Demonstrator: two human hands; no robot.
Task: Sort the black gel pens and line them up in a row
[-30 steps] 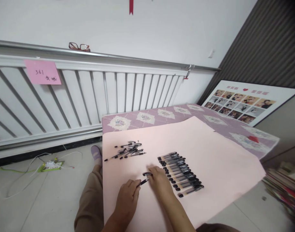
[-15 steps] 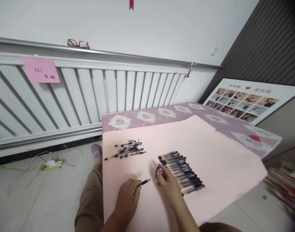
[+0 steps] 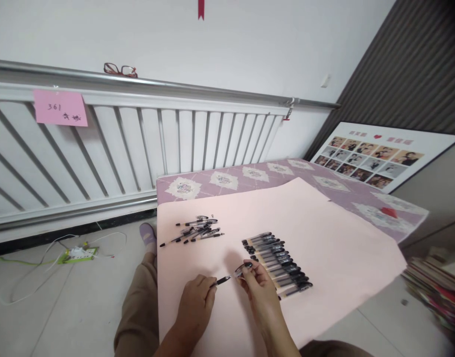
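So, the pen [image 3: 222,281] sits in our left hand [image 3: 195,303], fingers closed around the barrel, with the dark tip poking out to the right, low over the pink paper sheet [image 3: 324,238]. Our right hand [image 3: 260,287] pinches the cap [image 3: 243,269] in its fingertips. The cap is just beside the pen tip and apart from it, a small gap between. Right behind the right hand is a row of capped pens [image 3: 279,260], laid side by side and slanting away to the right, and the hand covers the near ends of a few. Further back left there's a loose pile of pens [image 3: 197,230], messy and overlapping, well apart from the row. The sheet covers most of a table [image 3: 249,174] with a purple patterned cloth. Behind that is a white radiator [image 3: 145,144] with a pink note [image 3: 60,107] stuck on it and glasses [image 3: 120,70] on top — a photo board [image 3: 376,156] leans at far right
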